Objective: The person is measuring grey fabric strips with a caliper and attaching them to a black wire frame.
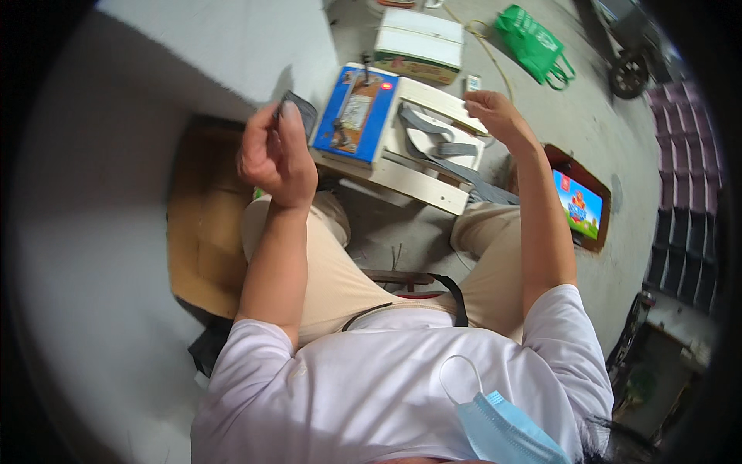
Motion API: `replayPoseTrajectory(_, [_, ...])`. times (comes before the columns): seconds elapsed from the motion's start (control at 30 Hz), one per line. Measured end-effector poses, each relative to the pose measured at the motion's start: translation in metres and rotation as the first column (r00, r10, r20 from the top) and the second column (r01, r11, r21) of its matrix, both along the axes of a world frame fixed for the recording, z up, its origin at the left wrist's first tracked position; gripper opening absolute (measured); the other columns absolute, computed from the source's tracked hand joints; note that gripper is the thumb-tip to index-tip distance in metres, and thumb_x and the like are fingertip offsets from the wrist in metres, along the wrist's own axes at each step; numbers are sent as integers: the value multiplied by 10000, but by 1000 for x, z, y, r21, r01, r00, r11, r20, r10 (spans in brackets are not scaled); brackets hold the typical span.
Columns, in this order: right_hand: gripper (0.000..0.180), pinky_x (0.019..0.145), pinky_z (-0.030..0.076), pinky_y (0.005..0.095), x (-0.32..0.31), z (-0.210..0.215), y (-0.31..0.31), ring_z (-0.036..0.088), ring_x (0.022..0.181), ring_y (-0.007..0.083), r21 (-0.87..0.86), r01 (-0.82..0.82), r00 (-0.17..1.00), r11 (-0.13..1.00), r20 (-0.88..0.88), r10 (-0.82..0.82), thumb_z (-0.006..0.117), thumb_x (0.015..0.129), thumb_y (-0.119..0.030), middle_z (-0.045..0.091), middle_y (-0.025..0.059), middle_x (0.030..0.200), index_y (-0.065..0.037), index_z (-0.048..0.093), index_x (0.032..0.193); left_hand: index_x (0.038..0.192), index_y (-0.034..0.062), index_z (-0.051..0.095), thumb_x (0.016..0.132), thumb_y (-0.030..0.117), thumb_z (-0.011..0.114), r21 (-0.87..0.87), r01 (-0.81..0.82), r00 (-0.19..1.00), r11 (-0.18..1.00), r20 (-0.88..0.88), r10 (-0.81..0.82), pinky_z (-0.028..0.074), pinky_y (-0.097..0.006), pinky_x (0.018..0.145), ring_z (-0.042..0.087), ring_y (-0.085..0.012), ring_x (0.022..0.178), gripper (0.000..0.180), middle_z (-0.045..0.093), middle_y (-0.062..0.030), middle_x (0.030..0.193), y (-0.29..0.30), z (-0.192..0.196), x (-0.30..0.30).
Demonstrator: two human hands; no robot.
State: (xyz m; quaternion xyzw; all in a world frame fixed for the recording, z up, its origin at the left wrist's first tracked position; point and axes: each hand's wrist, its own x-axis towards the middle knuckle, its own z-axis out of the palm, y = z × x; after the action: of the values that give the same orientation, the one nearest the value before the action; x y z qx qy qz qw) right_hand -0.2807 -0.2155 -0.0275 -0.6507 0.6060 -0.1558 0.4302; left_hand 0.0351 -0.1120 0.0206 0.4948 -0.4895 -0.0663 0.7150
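While the left hand [274, 155] is raised with its grip closed narrowly on one small dark grey piece [300, 110], the right hand [495, 112] rests its fingertips on the far edge of one white wooden stool [421, 182]; whether that grip pinches anything I cannot tell. Between the two hands, on the stool, lie one blue flat box [357, 112] and one grey strap [437, 143]. Beyond the right hand stand one white carton [420, 42] and one green bag [533, 42].
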Motion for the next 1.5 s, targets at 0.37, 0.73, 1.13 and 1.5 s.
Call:
replayPoseTrajectory(0.37, [198, 735, 458, 257, 17, 77, 262, 526, 773, 87, -123, 155, 790, 980, 611, -49, 626, 883, -119, 627, 16, 824, -19, 615, 1053, 943, -10, 641, 878, 12, 616, 220, 899, 433, 378, -321, -842, 392, -178, 472, 506, -52, 537, 73, 608, -46, 720, 103, 9, -125])
replayPoseTrajectory(0.73, [215, 468, 307, 186, -53, 98, 405, 379, 528, 14, 297, 484, 438, 823, 733, -521, 501, 955, -154, 465, -51, 619, -10, 613, 1068, 874, 8, 598, 906, 89, 613, 285, 958, 124, -44, -547, -828, 308, -179, 455, 456, -46, 518, 88, 555, -13, 650, 172, 19, -211])
replayPoseTrajectory(1.13, [207, 688, 504, 365, -256, -40, 745, 648, 792, 272, -537, 681, -656, -498, -145, -741, 587, 749, -81, 680, 119, 913, -73, 656, 943, 1010, -1, 655, 908, 109, 616, 545, 785, -23, -295, -450, -893, 394, -181, 522, 494, -37, 588, 155, 585, 13, 726, 191, -15, -244])
replayPoseTrajectory(1.5, [275, 681, 482, 393, -187, -59, 741, 515, 736, 207, 669, 428, -893, -607, 415, -173, 452, 942, -244, 537, 109, 864, 15, 531, 990, 982, -8, 655, 895, 74, 617, 525, 800, -39, -292, -439, -898, 395, -189, 506, 497, -47, 561, 126, 593, 1, 729, 191, -19, -248])
